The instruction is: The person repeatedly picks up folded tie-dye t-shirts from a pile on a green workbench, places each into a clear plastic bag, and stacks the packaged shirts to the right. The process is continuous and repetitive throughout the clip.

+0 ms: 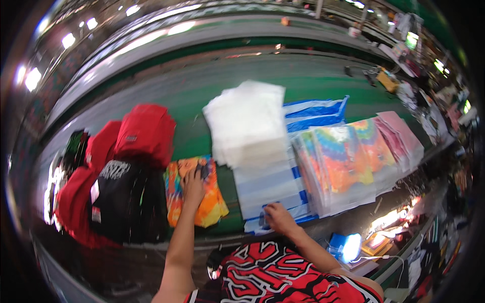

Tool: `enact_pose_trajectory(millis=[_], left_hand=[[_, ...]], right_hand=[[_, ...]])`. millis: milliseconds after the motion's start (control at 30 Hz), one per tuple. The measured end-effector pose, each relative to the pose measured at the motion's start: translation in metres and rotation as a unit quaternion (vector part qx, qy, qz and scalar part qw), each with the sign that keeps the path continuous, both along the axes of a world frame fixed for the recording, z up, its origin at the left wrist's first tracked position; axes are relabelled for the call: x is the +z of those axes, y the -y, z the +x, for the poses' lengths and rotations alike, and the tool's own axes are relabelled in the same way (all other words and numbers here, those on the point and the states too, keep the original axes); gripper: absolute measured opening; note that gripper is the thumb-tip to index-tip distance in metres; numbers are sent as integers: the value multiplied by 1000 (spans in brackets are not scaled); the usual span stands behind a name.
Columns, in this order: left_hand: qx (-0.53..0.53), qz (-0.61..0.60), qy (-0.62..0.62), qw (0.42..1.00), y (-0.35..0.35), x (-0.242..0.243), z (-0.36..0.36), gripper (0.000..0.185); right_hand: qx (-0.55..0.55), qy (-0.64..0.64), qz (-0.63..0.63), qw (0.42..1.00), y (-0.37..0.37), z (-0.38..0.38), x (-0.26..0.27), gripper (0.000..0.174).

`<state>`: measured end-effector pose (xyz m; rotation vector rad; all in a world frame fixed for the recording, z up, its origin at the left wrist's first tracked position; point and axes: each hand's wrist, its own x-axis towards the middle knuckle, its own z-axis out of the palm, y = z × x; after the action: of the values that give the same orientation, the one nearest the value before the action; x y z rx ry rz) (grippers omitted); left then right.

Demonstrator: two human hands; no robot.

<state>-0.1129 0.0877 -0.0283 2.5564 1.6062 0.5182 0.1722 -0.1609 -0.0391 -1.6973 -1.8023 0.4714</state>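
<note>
A folded tie-dye garment (214, 200) in orange, yellow and blue lies on the green table before me, and my left hand (194, 185) rests on its upper part. My right hand (279, 217), its fingers curled, is over the near end of a stack of translucent plastic bags (261, 189); whether it pinches one is unclear. White sheets or bags (248, 117) are fanned out at the top of that stack. Blue-and-white striped plastic (314, 111) lies beneath and beside them. To the right, tie-dye garments in clear bags (337, 163) overlap in a row.
Red folded garments (146, 132) and black folded garments (117, 204) are piled at the left. Bagged pink garments (401, 140) lie at the far right of the row. Below the table's right edge are a blue packet (337, 244), a yellow object (377, 244) and a white cable (396, 257).
</note>
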Motion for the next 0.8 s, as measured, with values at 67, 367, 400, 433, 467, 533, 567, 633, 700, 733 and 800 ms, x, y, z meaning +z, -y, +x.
enact_pose_trajectory(millis=[67, 367, 400, 433, 467, 533, 567, 633, 700, 733, 800], left_hand=[[-8, -24, -9, 1000, -12, -9, -14, 47], [-39, -79, 4, 996, -83, -10, -20, 48], [-43, -93, -18, 995, -87, -5, -18, 46], [-49, -103, -40, 993, -90, 0, -17, 44], [-48, -116, -58, 990, -94, 7, -15, 40], [-56, -125, -84, 987, -99, 24, -11, 31], [-68, -101, -85, 989, -99, 34, -11, 28], [-95, -54, -81, 991, -97, 57, -10, 23], [-117, -162, -27, 979, -90, 87, -16, 19], [-125, -223, -5, 967, -85, 104, -21, 18], [-151, -225, 44, 962, -65, 135, -28, 19]], right_hand=[[10, -7, -11, 1000, 0, -5, 0, 30], [65, -3, -18, 998, -14, -22, 22, 35], [68, -12, -15, 997, -19, -26, 24, 35], [71, -21, -13, 997, -23, -31, 25, 35], [77, -28, -17, 996, -27, -35, 27, 34], [91, -46, -9, 995, -35, -42, 29, 33], [89, -64, -36, 993, -42, -47, 29, 36], [91, -114, -69, 987, -57, -58, 26, 41], [36, -202, -82, 975, -75, -72, 22, 49], [3, -264, -98, 960, -84, -81, 20, 54], [-51, -293, -47, 954, -105, -106, 15, 61]])
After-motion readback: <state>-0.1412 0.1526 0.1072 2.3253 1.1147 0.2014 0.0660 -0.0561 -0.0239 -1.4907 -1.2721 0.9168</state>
